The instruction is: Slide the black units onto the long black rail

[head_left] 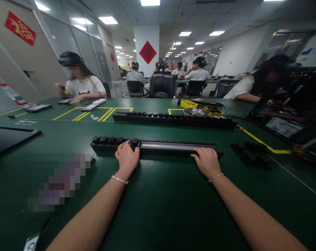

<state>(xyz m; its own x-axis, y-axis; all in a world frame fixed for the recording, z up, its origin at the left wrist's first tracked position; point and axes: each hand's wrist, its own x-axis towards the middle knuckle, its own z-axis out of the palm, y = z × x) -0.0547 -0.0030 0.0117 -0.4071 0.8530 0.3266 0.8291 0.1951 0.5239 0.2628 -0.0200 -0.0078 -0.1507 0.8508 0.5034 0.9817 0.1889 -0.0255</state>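
A long black rail (168, 151) lies crosswise on the green table in front of me, with a smooth grey strip (165, 145) along its right part. Several small round black parts (111, 140) stand in a row in its left end. My left hand (127, 156) grips the rail near its middle, thumb on the front wall and fingers over the top, right beside one round black part (135, 141). Toward the right end, my right hand (207, 161) holds the rail with its fingers bent over the edge. The undersides of both hands' fingers are hidden.
A second black rail (173, 120) filled with small parts lies farther back. Behind it are a yellow bin (189, 104) and a metal dish (193, 112). Dark parts (249, 155) lie at right. A blurred-out long object (61, 183) sits at left. Co-workers sit across the table.
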